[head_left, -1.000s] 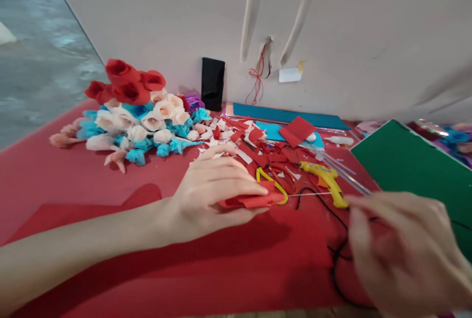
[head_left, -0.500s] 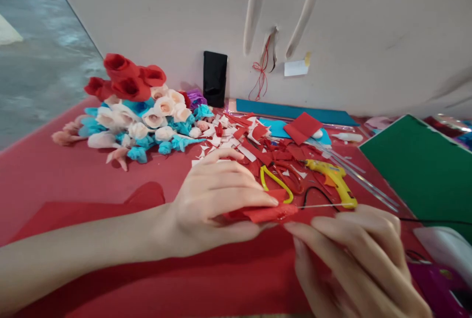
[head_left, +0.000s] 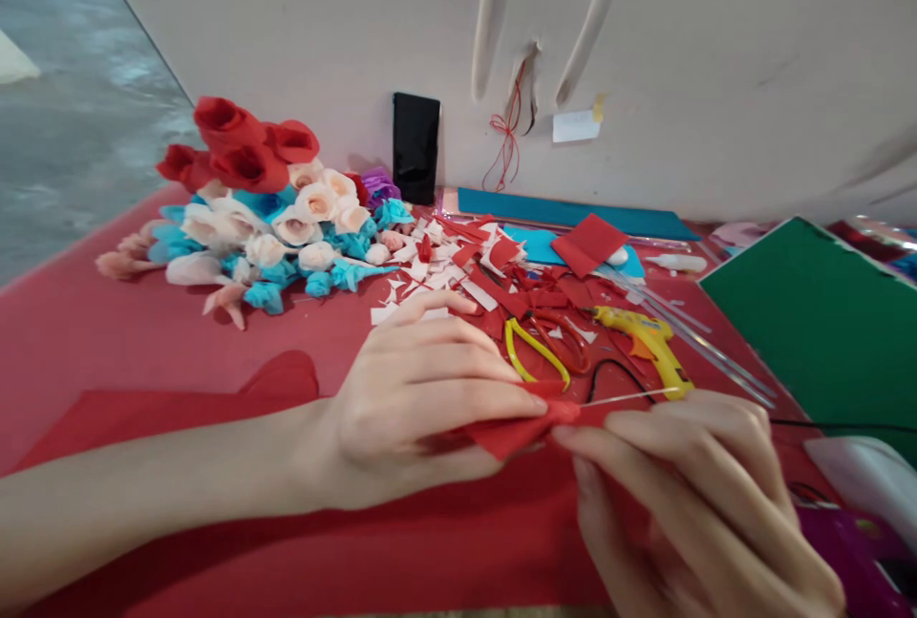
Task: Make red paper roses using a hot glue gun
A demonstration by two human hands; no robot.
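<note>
My left hand [head_left: 422, 408] is clamped on a piece of folded red paper [head_left: 507, 435], its loose flaps flaring out under my fingers and its far end gathered into a narrow, crinkled tip. It lies sideways over the big red sheet [head_left: 430, 556], long axis running left to right, tip toward my right hand [head_left: 702, 503], whose curled fingers sit at that end, though I can't tell whether they grip. A thin white strand [head_left: 620, 398] stretches from the tip toward my right knuckles.

black phone [head_left: 415, 148] upright by the pale wall [head_left: 322, 26], green board [head_left: 817, 322] rightward
</note>
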